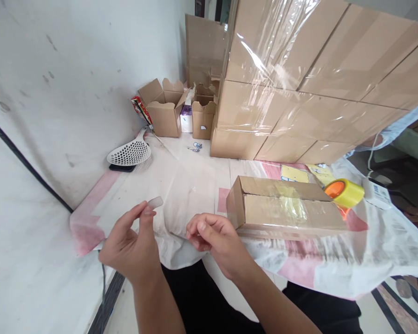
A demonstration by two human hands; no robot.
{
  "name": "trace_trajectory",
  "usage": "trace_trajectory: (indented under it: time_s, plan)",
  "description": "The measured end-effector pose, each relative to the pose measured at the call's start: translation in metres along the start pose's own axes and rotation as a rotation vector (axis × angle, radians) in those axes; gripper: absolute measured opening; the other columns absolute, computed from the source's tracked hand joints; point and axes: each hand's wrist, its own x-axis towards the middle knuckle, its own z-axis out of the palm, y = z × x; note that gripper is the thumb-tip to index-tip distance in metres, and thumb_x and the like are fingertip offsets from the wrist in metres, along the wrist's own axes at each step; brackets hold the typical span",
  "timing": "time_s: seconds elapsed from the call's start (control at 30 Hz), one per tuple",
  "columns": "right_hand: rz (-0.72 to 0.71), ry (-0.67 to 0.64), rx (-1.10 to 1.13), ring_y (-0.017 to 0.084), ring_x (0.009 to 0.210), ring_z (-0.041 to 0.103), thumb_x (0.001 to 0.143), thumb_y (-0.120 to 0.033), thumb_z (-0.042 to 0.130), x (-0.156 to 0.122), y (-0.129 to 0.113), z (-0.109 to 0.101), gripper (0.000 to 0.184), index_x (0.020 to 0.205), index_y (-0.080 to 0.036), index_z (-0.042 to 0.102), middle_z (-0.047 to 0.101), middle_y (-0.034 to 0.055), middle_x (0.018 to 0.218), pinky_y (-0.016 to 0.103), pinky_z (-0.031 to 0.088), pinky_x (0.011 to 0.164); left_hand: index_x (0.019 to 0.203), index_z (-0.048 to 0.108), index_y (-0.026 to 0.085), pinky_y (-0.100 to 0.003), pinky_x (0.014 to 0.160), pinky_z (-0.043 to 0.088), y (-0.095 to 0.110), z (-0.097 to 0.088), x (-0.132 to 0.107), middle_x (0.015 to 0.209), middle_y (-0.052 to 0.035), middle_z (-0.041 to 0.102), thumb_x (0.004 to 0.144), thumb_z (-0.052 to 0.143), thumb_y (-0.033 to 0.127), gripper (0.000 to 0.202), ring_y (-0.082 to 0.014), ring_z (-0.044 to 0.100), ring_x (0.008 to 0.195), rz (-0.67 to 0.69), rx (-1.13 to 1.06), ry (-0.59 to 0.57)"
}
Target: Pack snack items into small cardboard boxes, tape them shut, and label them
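Observation:
Between thumb and forefinger, my left hand [134, 243] pinches a small, flat, translucent strip [155, 202] with a rounded end; its exact kind does not show. My right hand [214, 236] is closed, thumb pressed against the curled fingers; whatever lies inside, if anything, is hidden. Both hands are above the front edge of the cloth-covered table [181, 181], apart from each other. Just right of my right hand lies a long cardboard box [285, 211] with clear tape across its top. A roll of yellow tape [350, 192] with an orange core leans at the box's far right end.
A wall of wrapped cartons [285, 102] rises behind. At the back left stand an open small carton [163, 118], another open carton [204, 123] and a purple-white pack [186, 120]. A white perforated scoop-shaped thing [130, 150] and small scissors [195, 147] lie on the cloth.

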Motion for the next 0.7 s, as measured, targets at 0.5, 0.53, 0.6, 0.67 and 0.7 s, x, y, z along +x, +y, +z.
trace_trajectory:
  time_s: [0.5, 0.53, 0.6, 0.67, 0.7]
  plan:
    - [-0.206, -0.053, 0.105, 0.009, 0.063, 0.048, 0.085, -0.028, 0.078, -0.030, -0.006, 0.000, 0.010, 0.085, -0.020, 0.072, 0.064, 0.0024, 0.086, 0.025, 0.039, 0.059, 0.090, 0.081, 0.021, -0.038, 0.070, 0.056, 0.008, 0.005, -0.009, 0.078, -0.0018, 0.077, 0.074, 0.085, 0.023, 0.017, -0.0187, 0.070, 0.067, 0.068, -0.111, -0.016]
    - [-0.214, -0.045, 0.088, 0.009, 0.063, 0.047, 0.086, -0.029, 0.077, -0.031, -0.006, 0.001, 0.011, 0.084, -0.020, 0.071, 0.063, 0.0021, 0.085, 0.025, 0.040, 0.059, 0.089, 0.080, 0.020, -0.038, 0.070, 0.057, 0.008, 0.005, -0.009, 0.078, -0.0019, 0.077, 0.074, 0.085, 0.023, 0.017, -0.0187, 0.070, 0.067, 0.074, -0.110, -0.024]
    - [-0.241, -0.029, 0.034, 0.010, 0.063, 0.049, 0.087, -0.030, 0.075, -0.030, -0.005, 0.001, 0.012, 0.084, -0.020, 0.068, 0.063, 0.0020, 0.084, 0.025, 0.041, 0.060, 0.088, 0.079, 0.020, -0.039, 0.070, 0.058, 0.008, 0.005, -0.011, 0.077, -0.0017, 0.076, 0.075, 0.084, 0.026, 0.016, -0.0189, 0.070, 0.067, 0.076, -0.092, -0.039]
    - [-0.309, 0.021, -0.117, 0.012, 0.069, 0.054, 0.089, -0.028, 0.071, -0.024, -0.001, -0.002, 0.010, 0.085, -0.020, 0.067, 0.063, 0.0025, 0.085, 0.026, 0.044, 0.063, 0.088, 0.078, 0.019, -0.039, 0.072, 0.060, 0.007, 0.004, -0.011, 0.077, -0.0018, 0.076, 0.077, 0.082, 0.030, 0.016, -0.0197, 0.071, 0.069, 0.067, -0.054, -0.058]
    - [-0.366, 0.054, -0.250, 0.013, 0.073, 0.056, 0.091, -0.026, 0.067, -0.019, 0.002, -0.005, 0.007, 0.087, -0.020, 0.067, 0.063, 0.0030, 0.086, 0.027, 0.046, 0.066, 0.089, 0.078, 0.019, -0.040, 0.073, 0.061, 0.006, 0.003, -0.011, 0.078, -0.0022, 0.076, 0.078, 0.081, 0.031, 0.017, -0.0202, 0.072, 0.070, 0.062, -0.029, -0.061]
